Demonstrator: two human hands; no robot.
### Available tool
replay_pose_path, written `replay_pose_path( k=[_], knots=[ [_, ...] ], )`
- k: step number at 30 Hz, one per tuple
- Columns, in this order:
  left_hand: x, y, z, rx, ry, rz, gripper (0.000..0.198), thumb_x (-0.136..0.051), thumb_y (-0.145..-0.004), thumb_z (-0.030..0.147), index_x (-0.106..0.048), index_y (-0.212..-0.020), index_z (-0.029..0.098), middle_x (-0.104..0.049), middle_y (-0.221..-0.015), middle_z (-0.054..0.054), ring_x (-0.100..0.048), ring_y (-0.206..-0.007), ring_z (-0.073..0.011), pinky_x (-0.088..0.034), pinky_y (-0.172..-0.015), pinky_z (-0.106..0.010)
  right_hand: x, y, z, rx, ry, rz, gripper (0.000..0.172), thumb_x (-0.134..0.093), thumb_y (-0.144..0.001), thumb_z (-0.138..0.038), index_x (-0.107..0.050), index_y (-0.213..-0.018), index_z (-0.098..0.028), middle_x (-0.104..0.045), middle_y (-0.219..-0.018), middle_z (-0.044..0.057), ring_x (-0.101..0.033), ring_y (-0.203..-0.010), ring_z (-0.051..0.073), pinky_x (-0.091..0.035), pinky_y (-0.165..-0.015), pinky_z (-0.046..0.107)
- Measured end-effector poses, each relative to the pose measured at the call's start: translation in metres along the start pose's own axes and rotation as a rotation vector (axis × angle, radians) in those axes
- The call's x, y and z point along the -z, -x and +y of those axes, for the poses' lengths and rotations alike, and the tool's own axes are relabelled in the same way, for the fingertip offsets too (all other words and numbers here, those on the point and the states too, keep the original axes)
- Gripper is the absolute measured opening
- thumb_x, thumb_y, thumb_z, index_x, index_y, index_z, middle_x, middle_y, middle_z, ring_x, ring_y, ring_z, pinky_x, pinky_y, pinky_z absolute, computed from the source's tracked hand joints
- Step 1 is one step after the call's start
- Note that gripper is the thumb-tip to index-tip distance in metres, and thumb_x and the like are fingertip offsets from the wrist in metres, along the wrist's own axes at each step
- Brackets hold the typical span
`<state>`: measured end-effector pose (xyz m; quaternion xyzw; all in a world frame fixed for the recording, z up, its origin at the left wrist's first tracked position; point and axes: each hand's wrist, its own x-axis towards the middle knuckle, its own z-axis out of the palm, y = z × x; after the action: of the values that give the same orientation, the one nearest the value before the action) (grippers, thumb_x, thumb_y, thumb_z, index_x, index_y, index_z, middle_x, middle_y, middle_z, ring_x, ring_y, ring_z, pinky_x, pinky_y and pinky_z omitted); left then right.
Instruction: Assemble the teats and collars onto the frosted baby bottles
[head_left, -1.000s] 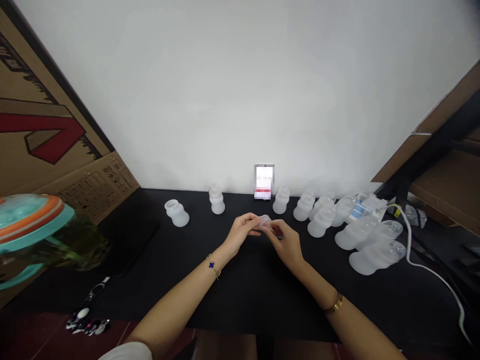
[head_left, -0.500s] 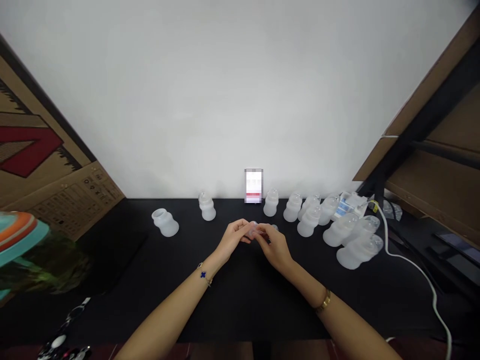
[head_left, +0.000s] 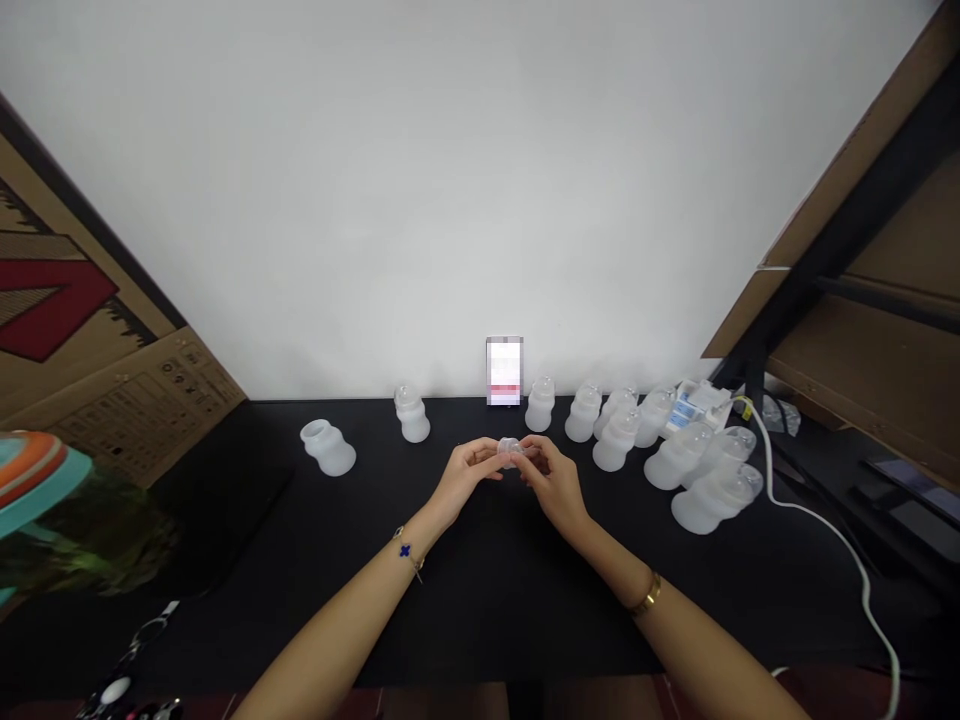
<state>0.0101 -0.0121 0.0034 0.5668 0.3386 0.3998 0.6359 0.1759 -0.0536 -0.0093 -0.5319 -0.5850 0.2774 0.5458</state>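
Between my two hands is a small clear plastic piece, like a bottle top point(head_left: 511, 452), held over the middle of the black table point(head_left: 465, 590). The fingers of my left hand point(head_left: 466, 474) pinch its left side. My right hand point(head_left: 555, 484) grips it from the right. To the left, an open-necked frosted bottle point(head_left: 330, 448) leans on the table, and a capped bottle point(head_left: 412, 415) stands nearer the wall. Several capped frosted bottles stand at the right, among them one beside the phone point(head_left: 540, 405) and one near the front point(head_left: 709, 500).
A lit phone point(head_left: 505, 372) leans on the white wall. A white cable point(head_left: 817, 520) crosses the right side near a white and blue packet point(head_left: 694, 408). At the left are a cardboard box point(head_left: 161, 395), a jar with an orange and teal lid point(head_left: 45, 470) and a watch point(head_left: 150, 630).
The clear piece shows more plainly between my fingertips, which have shifted on it. The whole view has moved slightly; the standing bottles keep their places.
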Motion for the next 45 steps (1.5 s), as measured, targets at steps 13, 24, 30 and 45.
replay_pose_path(
  k=[13, 24, 30, 45],
  knots=[
    [0.0044, -0.0045, -0.0048, 0.004, 0.191, 0.02, 0.028, -0.074, -0.081, 0.043, -0.071, -0.09, 0.016, -0.069, -0.094, -0.006, -0.064, -0.089, -0.0188, -0.056, -0.077, -0.029, 0.0003, 0.0005, 0.0027, 0.051, 0.084, -0.05, 0.027, -0.061, -0.091, -0.041, -0.067, -0.109, -0.022, -0.072, -0.089, 0.005, -0.067, -0.076, 0.019, -0.054, -0.063, 0.028],
    [-0.0038, -0.0041, -0.0044, -0.115, 0.052, 0.024, 0.033, -0.085, -0.068, 0.03, -0.075, -0.096, 0.016, -0.076, -0.101, -0.009, -0.07, -0.099, -0.025, -0.051, -0.097, -0.038, 0.0001, 0.0013, 0.0008, 0.118, 0.163, -0.005, 0.023, -0.056, -0.095, -0.041, -0.067, -0.093, -0.021, -0.072, -0.085, 0.003, -0.066, -0.075, 0.019, -0.05, -0.066, 0.029],
    [-0.0041, -0.0032, -0.005, -0.105, 0.064, 0.04, 0.035, -0.084, -0.071, 0.034, -0.075, -0.099, 0.016, -0.077, -0.101, -0.009, -0.071, -0.098, -0.0259, -0.053, -0.093, -0.038, -0.0007, -0.0002, 0.0039, 0.075, 0.111, 0.033, 0.024, -0.062, -0.091, -0.044, -0.066, -0.095, -0.021, -0.071, -0.087, 0.003, -0.066, -0.076, 0.019, -0.05, -0.063, 0.027],
    [0.0018, -0.0038, -0.0054, -0.063, 0.078, 0.032, 0.027, -0.081, -0.074, 0.036, -0.074, -0.092, 0.016, -0.073, -0.089, -0.006, -0.067, -0.085, -0.0184, -0.052, -0.077, -0.027, 0.0007, -0.0006, 0.0005, 0.196, 0.146, 0.028, 0.021, -0.059, -0.095, -0.038, -0.069, -0.106, -0.023, -0.07, -0.107, 0.007, -0.068, -0.084, 0.019, -0.054, -0.065, 0.029]
  ],
)
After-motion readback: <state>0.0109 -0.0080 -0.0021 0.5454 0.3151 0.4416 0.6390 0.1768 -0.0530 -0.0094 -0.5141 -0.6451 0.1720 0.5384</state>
